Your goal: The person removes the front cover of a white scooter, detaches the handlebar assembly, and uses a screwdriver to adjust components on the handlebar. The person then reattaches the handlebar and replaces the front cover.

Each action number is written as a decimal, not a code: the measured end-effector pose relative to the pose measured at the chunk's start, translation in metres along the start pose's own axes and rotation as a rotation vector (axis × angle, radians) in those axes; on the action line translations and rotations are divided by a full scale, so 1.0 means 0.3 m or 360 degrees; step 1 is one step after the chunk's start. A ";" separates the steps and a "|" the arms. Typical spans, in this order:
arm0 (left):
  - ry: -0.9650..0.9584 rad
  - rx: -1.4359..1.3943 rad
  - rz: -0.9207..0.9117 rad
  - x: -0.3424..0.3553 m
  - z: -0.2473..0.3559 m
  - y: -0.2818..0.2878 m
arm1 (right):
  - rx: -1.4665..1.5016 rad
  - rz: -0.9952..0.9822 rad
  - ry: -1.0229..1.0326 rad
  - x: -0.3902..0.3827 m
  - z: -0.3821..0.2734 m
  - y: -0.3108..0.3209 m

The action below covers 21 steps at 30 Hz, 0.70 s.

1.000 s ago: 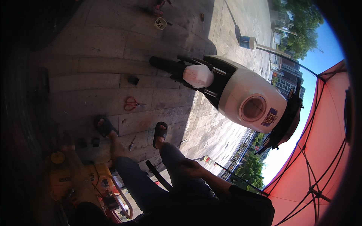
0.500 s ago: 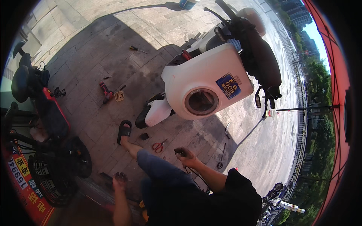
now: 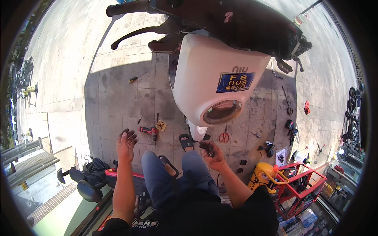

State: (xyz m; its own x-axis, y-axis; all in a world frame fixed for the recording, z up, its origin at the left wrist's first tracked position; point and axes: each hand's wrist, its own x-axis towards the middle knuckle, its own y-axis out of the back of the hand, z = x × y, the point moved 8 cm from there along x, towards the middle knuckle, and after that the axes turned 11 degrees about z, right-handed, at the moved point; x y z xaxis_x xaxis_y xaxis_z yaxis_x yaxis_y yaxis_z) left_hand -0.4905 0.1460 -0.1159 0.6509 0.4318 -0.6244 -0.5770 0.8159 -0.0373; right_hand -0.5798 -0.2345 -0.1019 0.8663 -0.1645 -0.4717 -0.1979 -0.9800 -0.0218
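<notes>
My left hand is raised over the paving at the left, fingers spread and tips blackened, with nothing in it. My right hand is in front of my knee, its blackened fingers curled in. Whether it holds something small I cannot make out. Ahead stands a white electric scooter, front toward me, with a round headlight low on its panel and a dark handlebar above. Both hands are apart from it. A red and black power drill lies on the ground beyond my left hand, next to a small tray of little parts.
A screwdriver and red-handled scissors lie on the paving. A yellow container and a red rack of tools stand at my right. Another scooter, red and black, is at my left.
My view has swung round, so the scooter now stands straight ahead and nearer. The rack and container at the right have come into view. My left hand is raised higher beside my knee.
</notes>
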 end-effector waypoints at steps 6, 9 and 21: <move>-0.0822 0.0478 -0.0526 0.086 0.458 -0.575 | 0.0402 0.0279 0.0352 0.044 -0.137 -0.007; -0.1170 0.0651 -0.0785 0.110 0.572 -0.798 | 0.0267 0.0105 0.0779 0.085 -0.152 -0.146; -0.2499 0.0544 -0.1841 0.235 0.873 -1.336 | 0.0784 -0.0070 0.0851 0.684 0.243 -0.872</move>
State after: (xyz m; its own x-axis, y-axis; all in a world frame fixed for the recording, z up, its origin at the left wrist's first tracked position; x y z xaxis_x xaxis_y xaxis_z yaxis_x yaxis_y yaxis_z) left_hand -0.0842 -0.0498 0.0593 0.4774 -0.5214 0.7073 0.3442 0.8516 0.3955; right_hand -0.3836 -0.0036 -0.2573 0.9589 -0.2822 0.0310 -0.2325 -0.8432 -0.4847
